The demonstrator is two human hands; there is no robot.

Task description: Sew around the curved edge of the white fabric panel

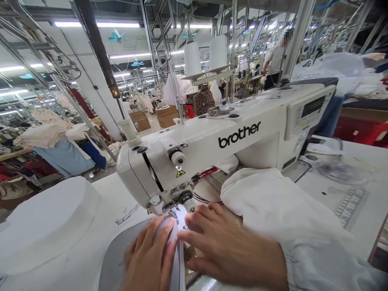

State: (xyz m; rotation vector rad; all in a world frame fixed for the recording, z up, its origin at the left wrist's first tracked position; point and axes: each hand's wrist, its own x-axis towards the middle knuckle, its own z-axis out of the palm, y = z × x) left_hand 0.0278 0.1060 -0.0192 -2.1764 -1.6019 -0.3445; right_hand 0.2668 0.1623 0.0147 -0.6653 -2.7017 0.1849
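A white sewing machine [200, 137] marked "brother" spans the middle, its needle area lit over the bed. Below the needle lies a grey piece [113, 252] with a light edge. My left hand [151, 252] rests flat on this piece, fingers stretched toward the presser foot. My right hand [224, 242] is beside it on the right, fingers spread, its index fingertip near the edge of the piece. White fabric [269, 198] is bunched beyond my right wrist, under the machine arm. The needle tip is too small to make out.
On the left of the table stands a stack of white pieces [51, 218]. A red-handled tool [206, 173] lies under the machine arm. Clear bobbin-like items [342, 171] are at the right. Thread cones [218, 52] stand behind; a person [277, 60] is in the background.
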